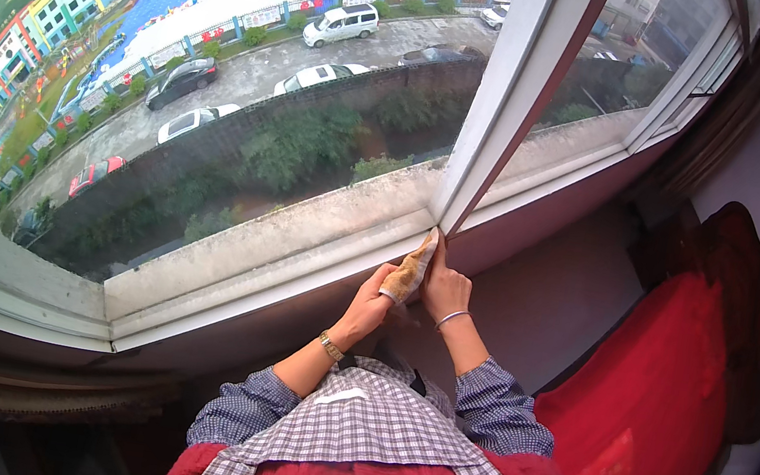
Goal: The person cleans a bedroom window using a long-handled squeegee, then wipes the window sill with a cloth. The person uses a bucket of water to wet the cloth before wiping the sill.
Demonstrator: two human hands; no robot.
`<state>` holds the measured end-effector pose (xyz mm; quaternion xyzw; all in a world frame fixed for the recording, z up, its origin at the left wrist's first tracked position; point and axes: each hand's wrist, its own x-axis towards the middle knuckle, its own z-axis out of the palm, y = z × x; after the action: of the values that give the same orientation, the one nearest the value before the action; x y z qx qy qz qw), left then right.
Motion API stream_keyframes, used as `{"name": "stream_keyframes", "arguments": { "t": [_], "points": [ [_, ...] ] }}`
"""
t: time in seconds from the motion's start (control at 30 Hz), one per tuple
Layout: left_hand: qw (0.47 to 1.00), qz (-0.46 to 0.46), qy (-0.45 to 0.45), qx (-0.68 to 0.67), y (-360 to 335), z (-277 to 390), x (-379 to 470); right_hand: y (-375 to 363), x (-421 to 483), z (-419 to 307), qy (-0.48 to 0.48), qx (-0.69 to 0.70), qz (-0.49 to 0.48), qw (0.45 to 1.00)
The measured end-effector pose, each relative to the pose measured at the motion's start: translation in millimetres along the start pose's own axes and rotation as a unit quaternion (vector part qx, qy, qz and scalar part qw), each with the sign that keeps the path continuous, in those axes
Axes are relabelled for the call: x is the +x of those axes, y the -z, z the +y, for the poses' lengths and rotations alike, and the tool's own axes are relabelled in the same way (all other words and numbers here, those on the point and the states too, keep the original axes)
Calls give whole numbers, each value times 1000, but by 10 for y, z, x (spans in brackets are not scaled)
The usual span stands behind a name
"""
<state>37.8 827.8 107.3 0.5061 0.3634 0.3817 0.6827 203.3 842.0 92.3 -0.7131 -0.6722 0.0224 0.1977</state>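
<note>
A folded cloth [406, 276], yellow-brown with a pale edge, reaches from my hands up to the foot of the white window post [491, 107]. Its lower end is gripped in my left hand [366, 307], which wears a gold-coloured watch or bracelet. My right hand [446, 290], with a thin bangle at the wrist, holds the cloth's right side. Its fingertips press the upper end to the corner where the post meets the white sill frame [276, 288]. My palms and some of the fingers are hidden.
Left of the post the window opening looks down on a road with parked cars. A sliding pane [592, 100] stands to the right. Dark curtains [729, 120] hang at its far end. A seat with a red cover [653, 382] is at my right.
</note>
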Motion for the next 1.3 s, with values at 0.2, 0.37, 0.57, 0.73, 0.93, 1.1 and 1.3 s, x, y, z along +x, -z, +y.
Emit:
{"name": "stream_keyframes", "arguments": {
  "t": [0.2,0.37,0.57,0.73,0.93,1.1,1.3],
  "points": [
    [993,6,-112,22,-25,-169,-3,135,-42,-30,2,20,-33,999],
    [995,-8,29,-93,-100,179,-77,62,-19,-10,2,15,-20,1000],
    [999,26,-16,-24,-85,-129,-65,113,-16,-3,11,37,-16,999],
    [997,46,-44,-33,-114,-43,-39,105,-32,-15,4,54,-7,999],
    [998,44,-19,-35,-88,-97,-60,158,12,-17,-13,67,-45,997],
    [998,40,-14,-49,-67,-42,-100,184,-34,-38,-9,82,-43,996],
    [994,70,-42,-77,-105,5,-61,80,71,-118,19,79,-28,996]
  ]
}}
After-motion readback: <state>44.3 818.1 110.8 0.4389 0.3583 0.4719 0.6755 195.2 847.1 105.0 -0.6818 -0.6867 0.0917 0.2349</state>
